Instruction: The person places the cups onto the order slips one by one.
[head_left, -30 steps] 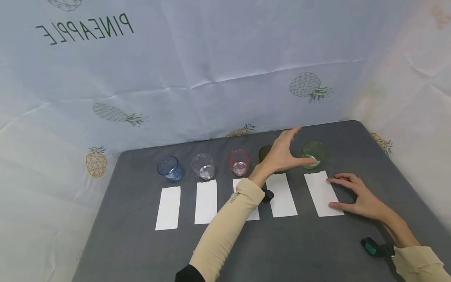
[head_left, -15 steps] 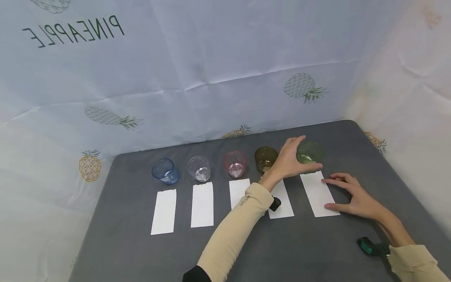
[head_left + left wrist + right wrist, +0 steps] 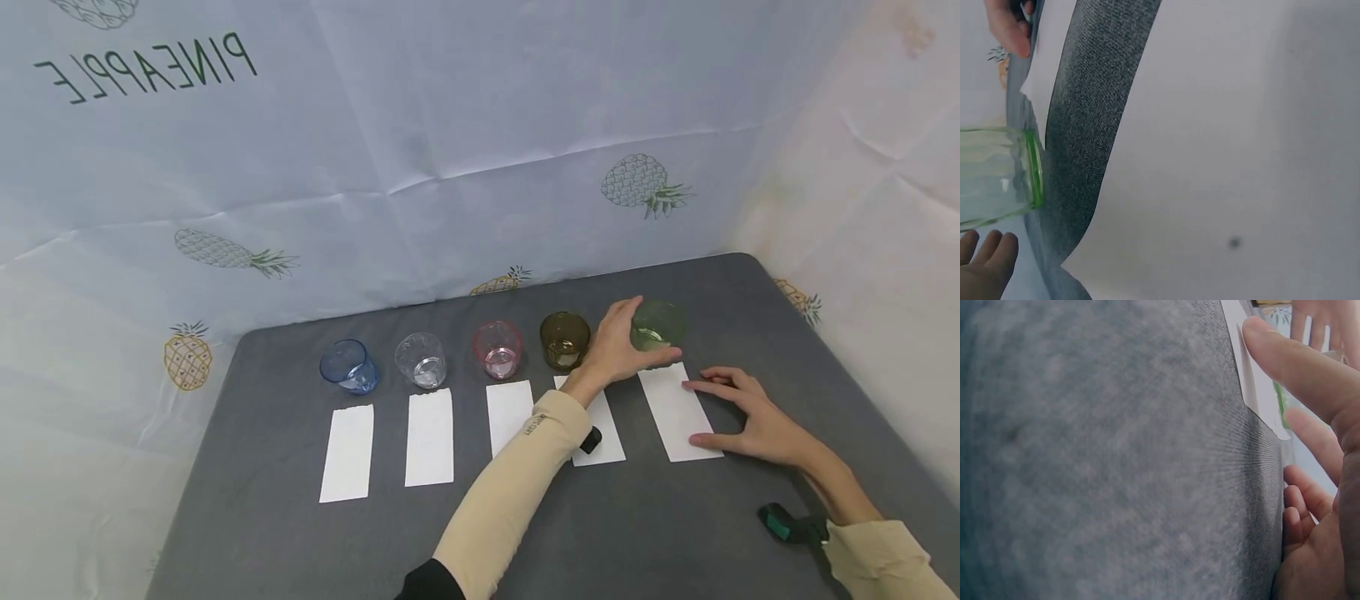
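In the head view, my left hand (image 3: 621, 340) is at the green glass (image 3: 657, 323), fingers along its left side and thumb in front. The left wrist view shows the green glass (image 3: 997, 178) upright, the fingers (image 3: 994, 256) close beside it with a small gap visible. Whether the thumb touches it is hard to tell. My right hand (image 3: 757, 417) lies spread at the right edge of the rightmost white paper strip (image 3: 678, 417), its thumb and index fingertips on that edge. From the right wrist, its thumb (image 3: 1304, 369) reaches over the paper (image 3: 1257, 381).
Left of the green glass stand a brown glass (image 3: 565, 340), a pink glass (image 3: 498, 348), a clear glass (image 3: 422, 360) and a blue glass (image 3: 349, 367). White paper strips (image 3: 347, 454) lie before them on the grey table (image 3: 247, 467). A pineapple-print cloth (image 3: 420, 125) hangs behind.
My left hand has come down and in toward the green glass, uncovering the brown glass. My right hand has stayed at the paper strip. The head view has shifted slightly.
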{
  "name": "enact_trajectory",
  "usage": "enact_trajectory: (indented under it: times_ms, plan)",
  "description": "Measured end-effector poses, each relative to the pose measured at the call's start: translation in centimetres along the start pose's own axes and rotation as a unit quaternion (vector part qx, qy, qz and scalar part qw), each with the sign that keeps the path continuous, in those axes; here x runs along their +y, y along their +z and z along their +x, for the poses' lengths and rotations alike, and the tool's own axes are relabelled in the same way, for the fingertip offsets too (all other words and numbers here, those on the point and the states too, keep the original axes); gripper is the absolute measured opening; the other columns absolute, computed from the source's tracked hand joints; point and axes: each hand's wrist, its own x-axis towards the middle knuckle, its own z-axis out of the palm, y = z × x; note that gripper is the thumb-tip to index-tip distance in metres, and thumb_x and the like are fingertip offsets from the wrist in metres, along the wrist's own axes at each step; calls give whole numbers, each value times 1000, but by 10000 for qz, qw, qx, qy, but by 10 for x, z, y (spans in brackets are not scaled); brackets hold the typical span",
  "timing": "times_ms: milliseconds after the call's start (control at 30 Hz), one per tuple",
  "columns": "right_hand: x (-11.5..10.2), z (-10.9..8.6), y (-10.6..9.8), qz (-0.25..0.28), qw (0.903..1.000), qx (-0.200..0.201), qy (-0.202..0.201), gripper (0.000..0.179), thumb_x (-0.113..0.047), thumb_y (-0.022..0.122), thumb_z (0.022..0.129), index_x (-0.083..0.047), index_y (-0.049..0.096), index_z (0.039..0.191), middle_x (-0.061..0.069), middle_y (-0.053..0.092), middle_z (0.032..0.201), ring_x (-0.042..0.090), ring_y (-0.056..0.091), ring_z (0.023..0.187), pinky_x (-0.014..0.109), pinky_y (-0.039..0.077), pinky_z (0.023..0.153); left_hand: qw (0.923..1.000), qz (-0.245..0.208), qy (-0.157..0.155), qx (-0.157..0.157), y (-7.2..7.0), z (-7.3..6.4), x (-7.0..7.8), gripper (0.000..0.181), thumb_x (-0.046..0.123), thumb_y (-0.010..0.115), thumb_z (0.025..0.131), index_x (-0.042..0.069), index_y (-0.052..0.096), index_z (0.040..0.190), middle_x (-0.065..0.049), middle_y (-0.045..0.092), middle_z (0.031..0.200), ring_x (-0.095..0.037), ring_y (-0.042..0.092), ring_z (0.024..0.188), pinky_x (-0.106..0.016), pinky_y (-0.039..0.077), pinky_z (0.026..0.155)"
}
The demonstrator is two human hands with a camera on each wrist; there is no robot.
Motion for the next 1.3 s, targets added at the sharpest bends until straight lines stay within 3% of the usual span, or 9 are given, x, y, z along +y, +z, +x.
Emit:
enact_trajectory:
  times_ms: [267, 600, 733, 967, 1300]
  plan:
    - [-1, -2, 1, -28, 10000, -14, -40, 77, -19, 96, 62, -12, 67, 134, 16, 47, 135, -12, 20, 125, 59, 30, 90, 9998, 126, -39, 138, 4, -1, 2, 84, 44, 73, 93, 12, 34, 160, -6, 39, 163, -21, 41, 150, -32, 41, 120]
    - [0, -2, 1, -55, 9999, -73, -71, 79, -19, 96, 62, -11, 66, 135, 17, 46, 136, -11, 19, 126, 59, 29, 90, 9999, 63, 25, 155, 7, -4, 1, 83, 43, 70, 96, 10, 31, 161, -8, 36, 164, -22, 41, 151, -32, 41, 120]
    - [0, -2, 1, -79, 9999, -110, -19, 81, -20, 97, 62, -13, 66, 137, 17, 46, 137, -3, 24, 127, 61, 30, 90, 9998, 35, 29, 172, 9, -6, 0, 82, 43, 70, 96, 9, 31, 161, -8, 36, 165, -22, 41, 151, -32, 42, 120]
    - [-1, -1, 1, -70, 9998, -188, 60, 81, -20, 96, 64, -10, 64, 138, 19, 44, 138, 26, 30, 125, 63, 30, 90, 9995, 104, 118, 259, 9, -7, -1, 81, 41, 69, 97, 8, 31, 160, -10, 37, 164, -23, 42, 150, -32, 42, 120]
    - [0, 1, -2, -27, 9998, -217, 20, 82, -19, 96, 64, -10, 64, 138, 20, 43, 139, 35, 32, 124, 64, 29, 90, 9989, 40, 373, 296, -1, -11, 5, 82, 44, 69, 97, 11, 30, 161, -9, 36, 164, -22, 42, 150, -32, 42, 119]
